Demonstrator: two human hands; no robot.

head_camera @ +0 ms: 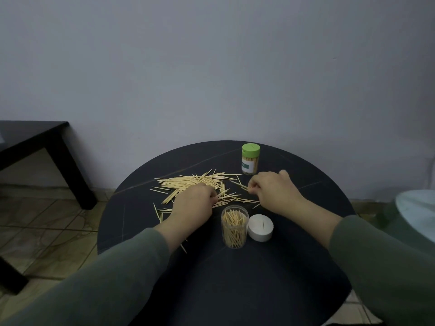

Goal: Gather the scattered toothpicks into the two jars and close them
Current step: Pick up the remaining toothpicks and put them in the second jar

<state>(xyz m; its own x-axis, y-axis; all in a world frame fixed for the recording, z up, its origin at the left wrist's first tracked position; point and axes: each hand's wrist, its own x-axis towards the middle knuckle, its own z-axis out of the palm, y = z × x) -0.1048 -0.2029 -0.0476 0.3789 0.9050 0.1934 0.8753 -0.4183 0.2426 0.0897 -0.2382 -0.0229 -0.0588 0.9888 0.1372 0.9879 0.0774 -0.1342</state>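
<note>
Your task stands partly done. The green-lidded clear jar [250, 159] at the far side of the round black table [270, 278] is closed and looks full. The open clear plastic jar [234, 226] near you holds a loose fill of toothpicks, and its white round lid [261, 227] lies just beside it on the right, not yet fitted.

A large heap of pale wooden toothpicks [193, 182] remains scattered left of centre, with strays toward the near edge by your left sleeve.

Your left hand [193, 203] rests on the heap with fingers curled down onto the sticks; whether it holds any I cannot tell. Your right hand [274, 191] has curled fingers pinching a few toothpicks near the closed jar.

In my judgement, most gathering is left, then one lid to fit.

Nearby: a dark rectangular side table [35, 142] at left, a pale round object [416, 208] at right, and a tiled floor. The open jar stands between your forearms and could be knocked.
</note>
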